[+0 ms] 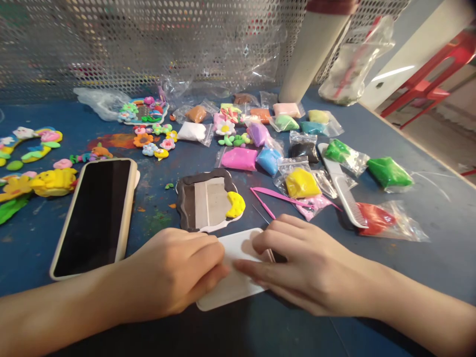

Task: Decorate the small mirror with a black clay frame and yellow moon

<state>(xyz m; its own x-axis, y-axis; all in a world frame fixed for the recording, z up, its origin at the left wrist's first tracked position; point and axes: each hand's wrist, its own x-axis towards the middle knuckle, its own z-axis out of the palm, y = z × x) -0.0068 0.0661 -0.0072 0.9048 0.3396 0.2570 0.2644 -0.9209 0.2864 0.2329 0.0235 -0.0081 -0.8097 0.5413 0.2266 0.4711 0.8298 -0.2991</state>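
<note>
A small white rectangular board (236, 292) lies on the blue table in front of me, under both hands. My left hand (186, 267) is closed, its fingers curled at the board's left side; its fingertips are hidden. Over the right half of the board is my right hand (297, 263), its thumb stretched out and apart from the bent index finger. A dark patch shows beneath its palm, too shaded to name. Just behind the board sits a small frame edged with black clay (182, 203), with a yellow clay crescent (235, 205) on its right side.
A phone (96, 213) lies at left, near clay flowers (143, 140) and other figures. Bagged clay in several colours, including yellow (302, 182), covers the middle and right. Pink tools (278, 194) and a white comb (344, 191) lie behind my right hand. A perforated metal panel (130, 49) stands behind.
</note>
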